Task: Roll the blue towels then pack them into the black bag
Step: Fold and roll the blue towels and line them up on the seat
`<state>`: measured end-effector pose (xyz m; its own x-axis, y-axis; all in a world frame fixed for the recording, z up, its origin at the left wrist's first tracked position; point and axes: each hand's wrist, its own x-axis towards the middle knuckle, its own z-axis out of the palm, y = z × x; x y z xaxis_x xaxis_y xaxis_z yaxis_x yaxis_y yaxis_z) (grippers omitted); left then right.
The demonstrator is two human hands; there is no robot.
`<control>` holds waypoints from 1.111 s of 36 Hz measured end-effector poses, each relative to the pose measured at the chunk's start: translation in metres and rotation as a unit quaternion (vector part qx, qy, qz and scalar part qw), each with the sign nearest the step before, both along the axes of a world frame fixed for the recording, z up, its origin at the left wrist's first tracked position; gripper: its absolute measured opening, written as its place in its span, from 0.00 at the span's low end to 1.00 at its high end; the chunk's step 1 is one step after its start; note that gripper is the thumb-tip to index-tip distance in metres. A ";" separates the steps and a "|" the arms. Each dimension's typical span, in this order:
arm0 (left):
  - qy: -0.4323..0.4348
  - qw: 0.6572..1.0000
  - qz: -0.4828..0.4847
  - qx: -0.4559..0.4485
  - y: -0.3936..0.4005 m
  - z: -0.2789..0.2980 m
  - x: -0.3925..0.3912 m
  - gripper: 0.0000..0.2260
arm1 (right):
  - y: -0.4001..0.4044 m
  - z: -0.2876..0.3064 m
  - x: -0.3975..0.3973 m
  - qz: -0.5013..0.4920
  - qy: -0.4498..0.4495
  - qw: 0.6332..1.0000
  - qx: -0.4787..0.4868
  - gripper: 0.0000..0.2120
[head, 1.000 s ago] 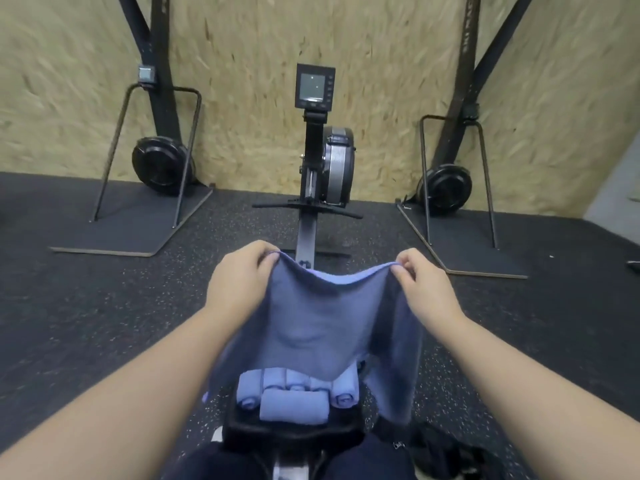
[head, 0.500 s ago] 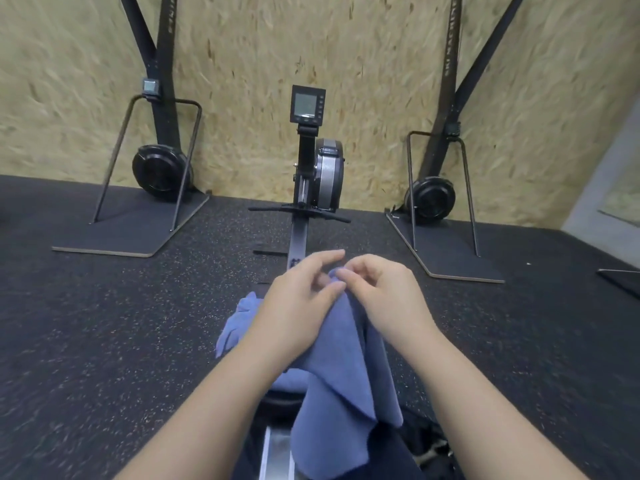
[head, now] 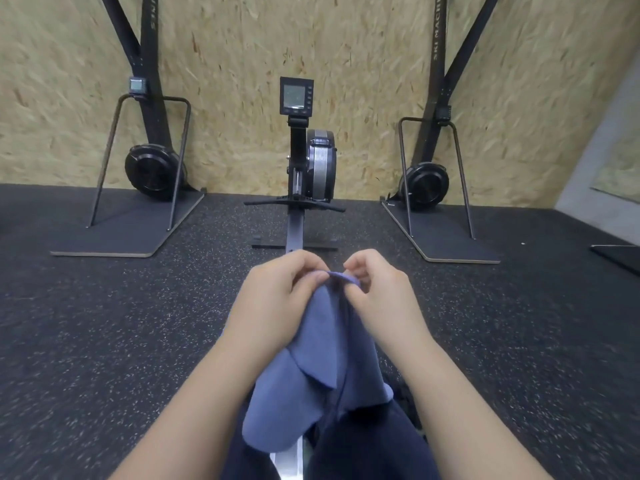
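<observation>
A blue towel point(head: 322, 362) hangs folded lengthwise in front of me, draping down over my lap. My left hand point(head: 277, 299) grips its top edge on the left side. My right hand point(head: 381, 296) pinches the same top edge just to the right, the two hands almost touching. The rolled towels and the black bag are hidden behind the hanging towel and my arms.
I sit on a rowing machine point(head: 308, 161) whose rail runs forward to its flywheel and monitor. Two ski machines point(head: 149, 168) point(head: 426, 181) stand on platforms left and right against a chipboard wall. Dark speckled rubber floor point(head: 104, 323) lies all around.
The towel was spread wide between my hands a second ago. My hands have come together at the top edge, folding it in half, and the towel now hangs lower over my lap.
</observation>
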<state>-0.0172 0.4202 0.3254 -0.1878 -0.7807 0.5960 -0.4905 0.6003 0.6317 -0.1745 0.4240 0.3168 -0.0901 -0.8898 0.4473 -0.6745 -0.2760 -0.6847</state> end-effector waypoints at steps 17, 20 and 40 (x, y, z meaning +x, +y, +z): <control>0.193 0.979 0.057 -0.037 0.004 0.022 0.027 0.12 | 0.000 -0.022 -0.048 -0.131 -0.043 0.990 -0.023 0.03; 0.200 0.977 0.066 -0.036 0.003 0.022 0.030 0.11 | 0.001 -0.024 -0.052 -0.135 0.001 0.991 -0.017 0.02; 0.162 0.981 0.108 0.023 -0.006 0.007 0.038 0.11 | 0.015 -0.012 -0.001 -0.013 -0.102 0.994 0.029 0.15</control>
<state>0.0208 0.4140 0.3324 0.1781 -0.8094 0.5597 -0.3716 0.4713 0.7998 -0.1757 0.4392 0.3045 -0.1976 -0.9096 0.3656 -0.5261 -0.2163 -0.8224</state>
